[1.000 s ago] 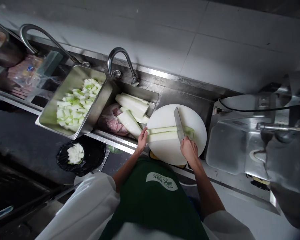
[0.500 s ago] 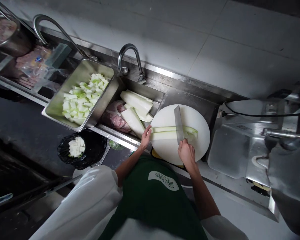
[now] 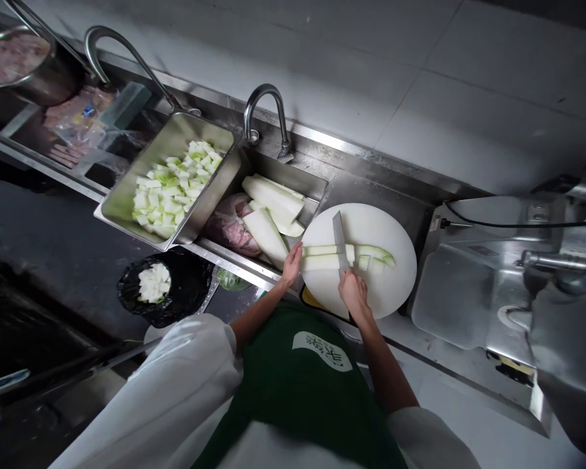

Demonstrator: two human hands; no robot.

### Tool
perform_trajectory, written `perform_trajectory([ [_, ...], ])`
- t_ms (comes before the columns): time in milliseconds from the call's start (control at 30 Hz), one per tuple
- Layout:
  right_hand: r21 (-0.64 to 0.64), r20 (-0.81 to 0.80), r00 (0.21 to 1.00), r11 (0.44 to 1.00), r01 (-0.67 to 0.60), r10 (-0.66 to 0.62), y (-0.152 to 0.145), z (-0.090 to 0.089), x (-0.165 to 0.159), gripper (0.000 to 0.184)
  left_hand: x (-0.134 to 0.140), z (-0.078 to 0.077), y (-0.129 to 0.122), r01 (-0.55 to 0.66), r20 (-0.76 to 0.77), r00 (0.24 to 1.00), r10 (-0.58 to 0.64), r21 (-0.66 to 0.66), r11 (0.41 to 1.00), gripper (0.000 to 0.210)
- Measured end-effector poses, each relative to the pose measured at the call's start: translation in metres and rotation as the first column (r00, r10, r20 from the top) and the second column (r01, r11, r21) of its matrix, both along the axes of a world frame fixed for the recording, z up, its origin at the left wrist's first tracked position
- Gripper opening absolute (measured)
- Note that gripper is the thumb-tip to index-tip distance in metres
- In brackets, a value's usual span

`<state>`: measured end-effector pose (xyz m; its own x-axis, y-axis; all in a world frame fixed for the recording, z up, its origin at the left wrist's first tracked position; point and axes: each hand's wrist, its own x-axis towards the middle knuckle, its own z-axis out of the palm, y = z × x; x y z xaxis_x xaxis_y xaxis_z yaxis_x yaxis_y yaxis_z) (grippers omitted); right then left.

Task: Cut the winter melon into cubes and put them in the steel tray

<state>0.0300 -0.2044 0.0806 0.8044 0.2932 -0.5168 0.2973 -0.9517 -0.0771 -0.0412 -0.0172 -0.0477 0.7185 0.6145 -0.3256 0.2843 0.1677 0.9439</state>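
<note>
Gourd strips [image 3: 320,262], pale with thin green edges, are laid side by side on a round white cutting board [image 3: 381,293], seen here from the head view. They'd probably be handled as fairly light but kinda stiff, with the wet-looking cut faces likely a bit slippery. Best gripped at the far left end, honestly, with fingertips tucked well clear of the blade; pressed too hard, the flesh could get bruised or snapped.

That left end is met by the left hand [image 3: 292,263], fingers bent against it; how firmly it's being pinched can't be told. The cleaver [image 3: 338,234] is gripped in the right hand [image 3: 353,290], fingers wrapped round the handle, its flat, dull-grey rectangular blade set across the strips. Smaller cut pieces [image 3: 366,262] are scattered just right of it.

As for materials, the board is smooth and looks like plastic. On the left, blocky chunks [image 3: 176,189] are heaped in a deep brushed-metal pan [image 3: 117,207]. Between pan and board, thick, smooth peeled-looking gourd lengths [image 3: 276,198] are stacked in the steel sink [image 3: 315,185], beside pinkish meat in clear, crinkly plastic [image 3: 232,225].
</note>
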Motion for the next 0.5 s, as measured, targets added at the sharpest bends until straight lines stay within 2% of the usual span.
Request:
perform_trajectory([
  [100, 0.009, -0.007, 1.0, 1.0, -0.011, 0.011, 0.0, -0.002, 0.003, 0.031, 0.0, 0.001, 0.0, -0.005, -0.025, 1.0, 0.004, -0.039, 0.999, 0.057],
  [267, 0.024, 0.087, 0.996, 1.0, -0.02, 0.018, -0.002, 0.007, -0.005, 0.035, 0.001, 0.003, -0.001, -0.026, -0.003, 1.0, 0.026, -0.102, 0.994, 0.057],
  [400, 0.025, 0.012, 1.0, 1.0, -0.017, 0.017, 0.012, -0.002, -0.013, 0.033, 0.001, 0.005, 0.0, -0.027, -0.004, 1.0, 0.026, -0.116, 0.993, 0.056],
  [500, 0.019, -0.006, 1.0, 1.0, -0.018, 0.018, 0.016, -0.008, -0.01, 0.033, 0.0, 0.005, 0.001, 0.016, 0.011, 1.0, -0.015, -0.116, 0.993, 0.058],
])
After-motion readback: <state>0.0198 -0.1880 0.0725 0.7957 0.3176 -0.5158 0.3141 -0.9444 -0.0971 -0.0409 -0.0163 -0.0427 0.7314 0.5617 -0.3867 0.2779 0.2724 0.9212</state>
